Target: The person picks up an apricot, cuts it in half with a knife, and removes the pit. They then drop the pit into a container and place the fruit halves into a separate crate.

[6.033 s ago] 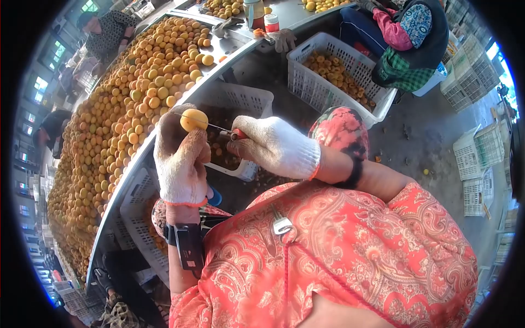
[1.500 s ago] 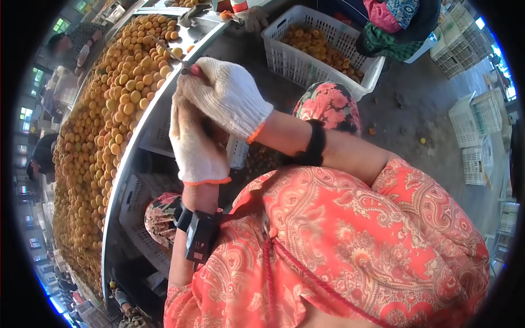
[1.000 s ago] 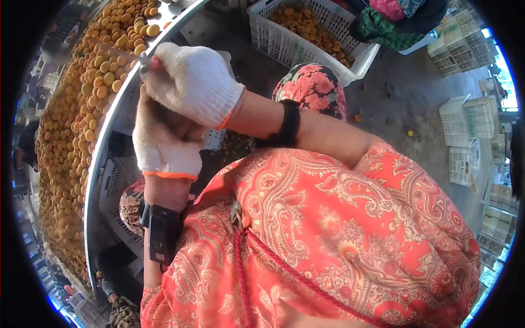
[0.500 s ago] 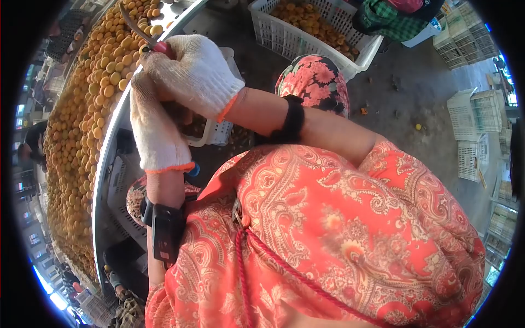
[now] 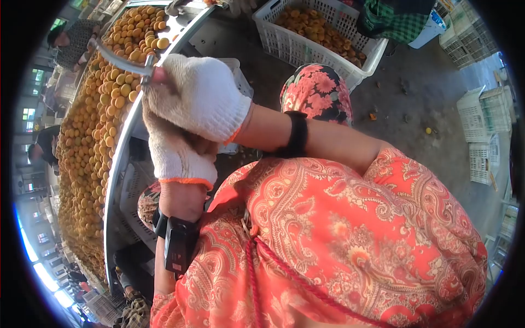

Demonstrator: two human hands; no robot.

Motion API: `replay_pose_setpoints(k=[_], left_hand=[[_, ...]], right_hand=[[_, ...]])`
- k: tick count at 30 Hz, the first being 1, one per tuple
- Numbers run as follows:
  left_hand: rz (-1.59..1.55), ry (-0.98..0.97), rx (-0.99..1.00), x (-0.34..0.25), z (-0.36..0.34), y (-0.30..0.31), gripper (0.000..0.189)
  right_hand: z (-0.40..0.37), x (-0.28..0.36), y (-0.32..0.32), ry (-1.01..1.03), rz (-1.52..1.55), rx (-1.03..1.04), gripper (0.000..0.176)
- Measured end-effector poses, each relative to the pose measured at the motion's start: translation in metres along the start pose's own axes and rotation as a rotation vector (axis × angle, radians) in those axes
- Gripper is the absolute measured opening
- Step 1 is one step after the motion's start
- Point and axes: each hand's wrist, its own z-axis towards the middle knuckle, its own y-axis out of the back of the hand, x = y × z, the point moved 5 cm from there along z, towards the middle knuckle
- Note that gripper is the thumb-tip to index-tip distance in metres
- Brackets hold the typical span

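Observation:
My right hand (image 5: 205, 95), in a white knitted glove with an orange cuff, is closed round the red handle of a curved metal-bladed tool (image 5: 123, 63). Its grey blade points up and left, over the edge of the apricot table. Beneath and against it is my left hand (image 5: 175, 150), in a matching glove with stained fingers. The left fingers are curled in and mostly hidden behind the right hand; what they hold, if anything, I cannot make out. Whole apricots (image 5: 93, 147) lie heaped just left of both hands.
A metal table rim (image 5: 117, 158) curves along my left side. A white crate (image 5: 306, 52) of orange fruit pieces stands ahead, beside a smaller white crate (image 5: 240, 76) behind my hands. Stacked crates (image 5: 481, 120) stand at right. Other people (image 5: 68, 41) are across the table.
Both hands appear slightly lower and further right in view. The tool has turned, so its blade lies flatter, pointing more to the left. The whole view has also shifted a little.

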Motion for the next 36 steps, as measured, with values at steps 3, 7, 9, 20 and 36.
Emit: replay_pose_setpoints(k=[3, 7, 9, 20, 36], left_hand=[[0.022, 0.093, 0.271, 0.004, 0.028, 0.016, 0.053], [0.043, 0.255, 0.678, 0.007, 0.064, 0.04, 0.048], [0.15, 0.241, 0.783, 0.004, 0.075, 0.037, 0.049], [0.468, -0.317, 0.432, -0.019, 0.047, 0.029, 0.034], [0.481, -0.584, 0.314, -0.057, 0.024, 0.047, 0.032]], right_hand=[[0.0, -0.002, 0.002, 0.119, -0.041, 0.006, 0.027], [-0.001, -0.016, 0.003, 0.086, 0.009, 0.085, 0.029], [-0.002, -0.031, -0.002, -0.107, 0.218, 0.109, 0.033], [0.001, -0.041, 0.003, -0.082, 0.108, 0.089, 0.023], [-0.029, -0.004, 0.013, -0.084, 0.069, 0.585, 0.027]])
